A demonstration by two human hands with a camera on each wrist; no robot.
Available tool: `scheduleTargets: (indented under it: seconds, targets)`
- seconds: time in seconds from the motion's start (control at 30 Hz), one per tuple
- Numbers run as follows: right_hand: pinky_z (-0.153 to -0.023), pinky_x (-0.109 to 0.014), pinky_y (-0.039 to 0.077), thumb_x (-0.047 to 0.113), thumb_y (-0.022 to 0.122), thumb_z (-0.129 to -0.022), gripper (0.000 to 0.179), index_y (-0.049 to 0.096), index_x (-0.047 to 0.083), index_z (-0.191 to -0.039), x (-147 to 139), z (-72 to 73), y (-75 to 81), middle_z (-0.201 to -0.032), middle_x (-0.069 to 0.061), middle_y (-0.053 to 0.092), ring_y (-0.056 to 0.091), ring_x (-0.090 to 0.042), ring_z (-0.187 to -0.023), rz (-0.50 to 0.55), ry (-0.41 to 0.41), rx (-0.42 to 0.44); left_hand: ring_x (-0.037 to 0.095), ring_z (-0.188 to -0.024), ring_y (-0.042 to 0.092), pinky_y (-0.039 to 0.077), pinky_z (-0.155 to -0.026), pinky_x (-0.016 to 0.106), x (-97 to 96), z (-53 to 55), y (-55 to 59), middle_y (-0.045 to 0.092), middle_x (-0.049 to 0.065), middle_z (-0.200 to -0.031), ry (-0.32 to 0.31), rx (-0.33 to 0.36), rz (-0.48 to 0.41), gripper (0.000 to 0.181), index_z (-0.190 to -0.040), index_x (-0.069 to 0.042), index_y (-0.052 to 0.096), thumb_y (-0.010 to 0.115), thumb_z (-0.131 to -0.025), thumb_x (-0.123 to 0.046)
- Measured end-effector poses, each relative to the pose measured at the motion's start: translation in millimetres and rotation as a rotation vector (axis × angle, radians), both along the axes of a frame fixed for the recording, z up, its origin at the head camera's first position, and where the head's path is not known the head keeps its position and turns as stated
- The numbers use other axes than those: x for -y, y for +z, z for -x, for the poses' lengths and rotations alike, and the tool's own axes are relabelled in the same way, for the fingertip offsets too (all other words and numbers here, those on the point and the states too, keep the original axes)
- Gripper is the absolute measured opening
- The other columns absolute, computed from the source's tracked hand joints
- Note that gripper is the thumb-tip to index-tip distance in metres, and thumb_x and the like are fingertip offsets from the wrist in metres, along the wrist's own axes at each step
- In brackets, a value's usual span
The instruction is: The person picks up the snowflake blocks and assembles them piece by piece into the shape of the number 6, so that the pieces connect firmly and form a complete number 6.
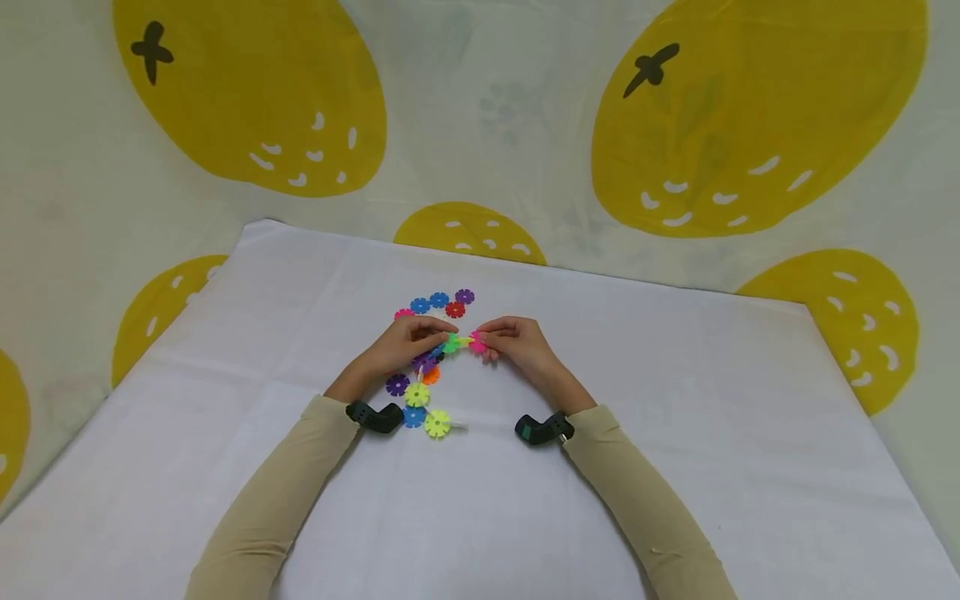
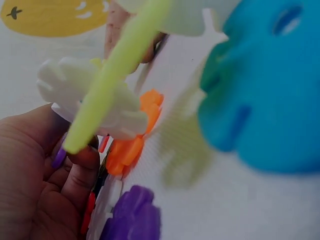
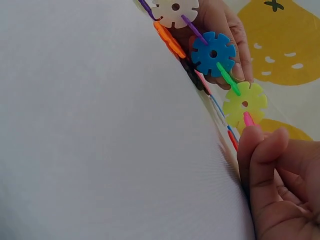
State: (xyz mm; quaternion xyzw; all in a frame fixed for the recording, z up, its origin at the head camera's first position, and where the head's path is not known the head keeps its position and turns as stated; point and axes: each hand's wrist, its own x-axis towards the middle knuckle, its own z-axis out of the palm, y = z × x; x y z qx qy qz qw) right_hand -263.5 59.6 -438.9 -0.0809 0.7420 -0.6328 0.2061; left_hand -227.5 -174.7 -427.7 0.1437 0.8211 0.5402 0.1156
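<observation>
The right hand (image 1: 519, 343) pinched the pink disc (image 1: 477, 342), while the left hand (image 1: 408, 343) gripped the chain of discs (image 3: 213, 54) just left of it (which piece exactly was hard to tell). Pushing at a slant could have popped loose the yellow disc (image 3: 245, 104) next to the pink disc, since the joints seemed to hold by friction alone. A slack left grip might have let the chain twist, or a stray nudge scattered the red disc (image 1: 455, 310) beyond the pink disc.
</observation>
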Motion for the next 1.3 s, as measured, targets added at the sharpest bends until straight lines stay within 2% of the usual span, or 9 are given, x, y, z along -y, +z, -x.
scheduleTargets:
  seconds: [0.1,0.3,0.37,0.4,0.57,0.67,0.87,1.03,1.3]
  targets:
    - [-0.062,-0.021,0.052,0.011,0.065,-0.094,0.025,0.066,-0.003,-0.114,1.6,0.0,1.0,-0.088,-0.009,0.069,0.062,-0.012,-0.062,0.021,-0.018,0.011,0.021,-0.091,0.056,0.048,-0.080,0.018,1.6,6.0,-9.9,0.064,0.017,-0.121,0.011,-0.004,-0.018,0.030,-0.127,0.000,0.062,0.053,-0.101,-0.013]
    - [-0.068,-0.022,0.053,0.009,0.062,-0.096,0.027,0.063,-0.001,-0.121,6.0,-0.1,0.9,-0.098,-0.010,0.068,0.062,-0.014,-0.069,0.077,-0.008,0.040,0.022,-0.098,0.058,0.049,-0.089,0.027,2.4,5.8,-14.0,0.065,0.011,-0.116,0.054,0.004,-0.033,0.033,-0.122,-0.006,0.064,0.056,-0.100,-0.028]
    - [-0.069,-0.022,0.054,0.009,0.061,-0.096,0.027,0.063,-0.001,-0.121,8.1,0.2,1.1,-0.098,-0.011,0.067,0.062,-0.015,-0.070,0.085,0.001,0.039,0.022,-0.098,0.057,0.049,-0.088,0.029,2.9,4.3,-13.6,0.065,0.009,-0.115,0.056,0.000,-0.027,0.034,-0.123,-0.007,0.063,0.057,-0.099,-0.032]
    - [-0.069,-0.022,0.054,0.009,0.062,-0.096,0.028,0.063,-0.001,-0.121,9.1,0.1,1.0,-0.097,-0.011,0.068,0.062,-0.015,-0.070,0.090,0.004,0.038,0.023,-0.097,0.056,0.048,-0.087,0.029,2.2,1.8,-10.9,0.064,0.010,-0.116,0.054,0.000,-0.020,0.034,-0.124,-0.007,0.063,0.057,-0.099,-0.031]
    - [-0.072,-0.022,0.054,0.009,0.064,-0.094,0.026,0.063,-0.003,-0.118,11.3,-1.0,-1.9,-0.095,-0.011,0.068,0.065,-0.015,-0.070,0.095,0.016,0.039,0.024,-0.092,0.052,0.045,-0.077,0.027,1.2,-3.1,-12.0,0.062,0.012,-0.118,0.018,-0.025,-0.005,0.039,-0.131,-0.007,0.059,0.064,-0.095,-0.023]
    - [-0.075,-0.023,0.055,0.010,0.066,-0.093,0.025,0.064,-0.002,-0.115,10.8,-0.5,-4.4,-0.097,-0.010,0.068,0.067,-0.015,-0.070,0.080,0.026,0.025,0.023,-0.090,0.052,0.043,-0.073,0.025,1.5,-1.4,-15.8,0.063,0.010,-0.113,-0.010,-0.051,-0.005,0.041,-0.131,-0.008,0.060,0.068,-0.092,-0.021]
    - [-0.071,-0.025,0.055,0.007,0.068,-0.091,0.022,0.065,-0.004,-0.109,13.3,1.7,-2.7,-0.091,-0.009,0.070,0.067,-0.016,-0.069,0.112,0.068,-0.002,0.023,-0.092,0.055,0.046,-0.077,0.029,1.8,1.7,-14.3,0.064,0.007,-0.109,-0.044,-0.073,0.009,0.041,-0.128,-0.010,0.061,0.070,-0.090,-0.023]
    - [-0.067,-0.024,0.055,0.007,0.068,-0.091,0.021,0.065,-0.004,-0.109,18.5,4.5,0.0,-0.087,-0.008,0.069,0.065,-0.016,-0.069,0.102,0.101,-0.013,0.022,-0.093,0.054,0.046,-0.079,0.030,4.1,2.8,-14.1,0.062,0.006,-0.104,-0.044,-0.090,0.014,0.040,-0.129,-0.010,0.061,0.067,-0.092,-0.022]
    - [-0.062,-0.023,0.054,0.012,0.060,-0.097,0.024,0.063,-0.008,-0.111,19.8,14.6,1.3,-0.086,-0.008,0.067,0.060,-0.015,-0.067,0.095,0.050,-0.029,0.022,-0.086,0.050,0.042,-0.073,0.027,2.0,2.7,-15.3,0.055,0.006,-0.092,-0.046,-0.085,-0.012,0.038,-0.127,-0.008,0.063,0.068,-0.091,-0.018]
